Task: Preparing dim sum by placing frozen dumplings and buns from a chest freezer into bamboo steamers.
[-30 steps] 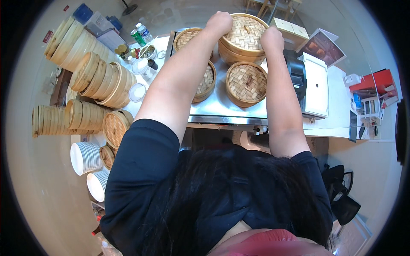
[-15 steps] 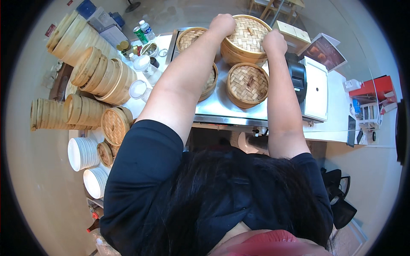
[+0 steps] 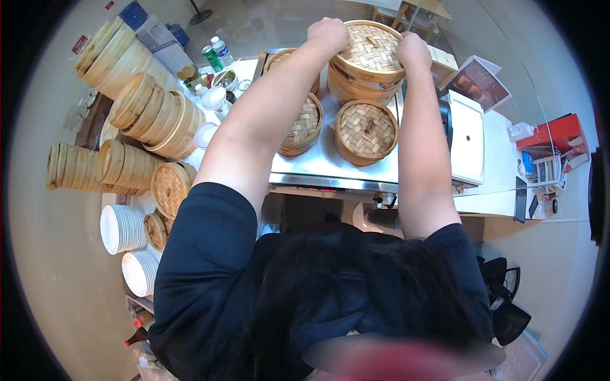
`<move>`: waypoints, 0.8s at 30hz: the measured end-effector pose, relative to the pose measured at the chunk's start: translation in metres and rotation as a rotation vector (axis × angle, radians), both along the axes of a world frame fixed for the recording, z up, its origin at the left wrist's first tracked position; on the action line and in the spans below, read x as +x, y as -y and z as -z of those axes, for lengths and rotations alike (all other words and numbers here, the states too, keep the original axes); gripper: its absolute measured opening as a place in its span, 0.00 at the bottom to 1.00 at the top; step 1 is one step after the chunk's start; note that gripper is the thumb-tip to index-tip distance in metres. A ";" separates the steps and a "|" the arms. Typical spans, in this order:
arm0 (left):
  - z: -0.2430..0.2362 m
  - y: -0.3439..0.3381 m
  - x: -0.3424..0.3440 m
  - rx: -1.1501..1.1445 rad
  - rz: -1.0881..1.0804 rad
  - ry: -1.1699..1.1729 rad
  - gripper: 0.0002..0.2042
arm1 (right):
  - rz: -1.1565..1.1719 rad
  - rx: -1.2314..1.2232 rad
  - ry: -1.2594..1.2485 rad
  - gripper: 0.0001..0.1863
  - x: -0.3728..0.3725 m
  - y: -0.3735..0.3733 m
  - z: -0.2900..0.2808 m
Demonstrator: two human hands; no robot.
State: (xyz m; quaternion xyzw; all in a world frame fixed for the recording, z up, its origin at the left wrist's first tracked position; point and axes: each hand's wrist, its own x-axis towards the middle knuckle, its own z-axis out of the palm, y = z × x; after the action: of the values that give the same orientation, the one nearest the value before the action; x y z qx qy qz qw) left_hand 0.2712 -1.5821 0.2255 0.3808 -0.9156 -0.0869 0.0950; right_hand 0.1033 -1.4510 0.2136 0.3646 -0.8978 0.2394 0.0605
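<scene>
At the far side of the metal counter stands a large round bamboo steamer (image 3: 356, 89). Its woven lid (image 3: 370, 46) is raised a little and tilted, with a gap showing below its rim. My left hand (image 3: 329, 35) is closed on the lid's left edge, and my right hand (image 3: 413, 51) grips the opposite edge. The fingertips of both are mostly hidden. Nearer to me sit two smaller lidded steamers, a right one (image 3: 366, 131) and a left one (image 3: 301, 129). Another small steamer (image 3: 279, 58) is partly covered by my left forearm.
Tall stacks of bamboo steamers (image 3: 149, 117) crowd the left side, with white plates (image 3: 122, 228) below them. A green can (image 3: 212, 58) and a water bottle (image 3: 222, 52) stand at the back left. A white-lidded box (image 3: 466, 138) lies right of my right arm.
The large lid has come up slightly from its steamer in both hands, so a gap now shows near the right side. My view has shifted a little.
</scene>
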 end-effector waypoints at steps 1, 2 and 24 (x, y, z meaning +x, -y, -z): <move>-0.003 -0.005 0.006 -0.001 -0.010 0.005 0.15 | -0.021 0.007 0.007 0.19 -0.002 0.006 0.000; -0.006 -0.019 0.003 -0.004 0.001 0.069 0.15 | -0.006 0.006 0.008 0.19 -0.022 0.008 0.009; 0.035 -0.030 0.005 0.040 -0.051 0.074 0.16 | -0.179 0.065 -0.012 0.25 -0.030 0.026 0.048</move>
State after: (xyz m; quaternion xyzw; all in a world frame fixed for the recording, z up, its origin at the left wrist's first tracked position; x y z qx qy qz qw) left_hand 0.2760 -1.5522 0.1907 0.4090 -0.9065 -0.0886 0.0558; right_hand 0.0728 -1.4773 0.1657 0.4468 -0.8685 0.2123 0.0323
